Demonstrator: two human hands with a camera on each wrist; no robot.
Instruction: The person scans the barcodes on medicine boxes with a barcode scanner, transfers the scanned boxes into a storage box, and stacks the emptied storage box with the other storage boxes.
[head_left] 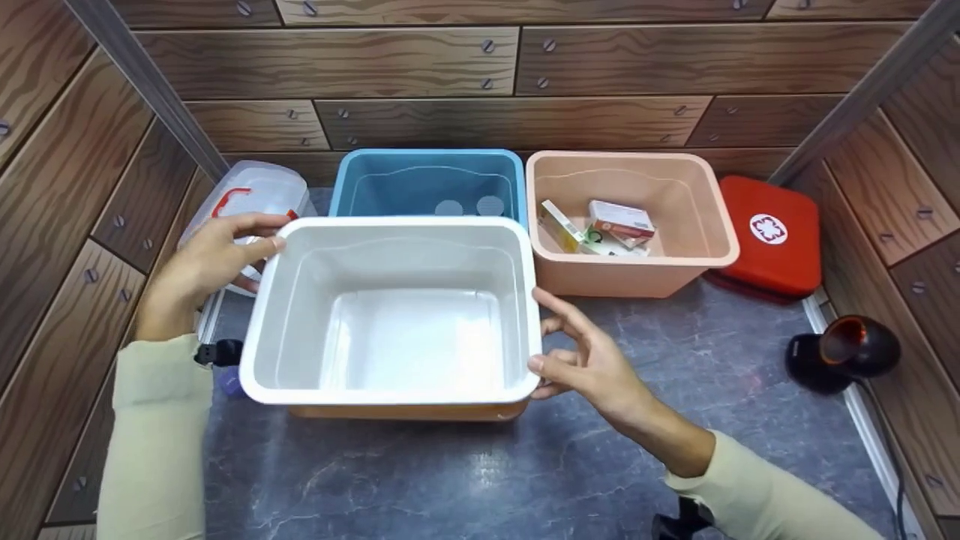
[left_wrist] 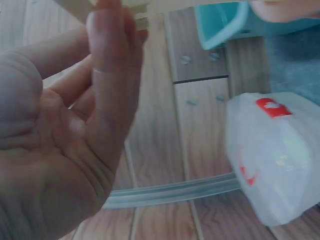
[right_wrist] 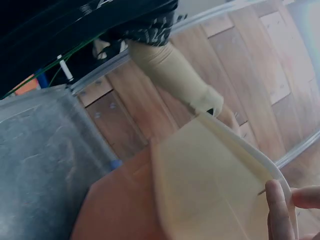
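An empty white plastic bin point(head_left: 517, 315) is held by both hands, tilted with its inside facing the head camera. My left hand point(head_left: 206, 259) pinches the rim near its far left corner, thumb on top; the left wrist view shows this hand point(left_wrist: 95, 95) at the rim. With thumb and fingers, my right hand point(head_left: 589, 360) grips the right side of the rim. Under the white bin, an orange bin point(head_left: 409, 412) shows as a strip along the front. The right wrist view shows the white bin's outer wall point(right_wrist: 205, 180) above the orange bin point(right_wrist: 120, 200).
Behind stand a blue bin point(head_left: 427, 154) and a peach bin point(head_left: 622, 281) holding several small medicine boxes point(head_left: 621, 218). A clear plastic box point(head_left: 262, 184) is back left, a red first-aid case point(head_left: 780, 247) back right. A black cup-shaped device point(head_left: 862, 349) stands right, a purple object point(head_left: 229, 381) left.
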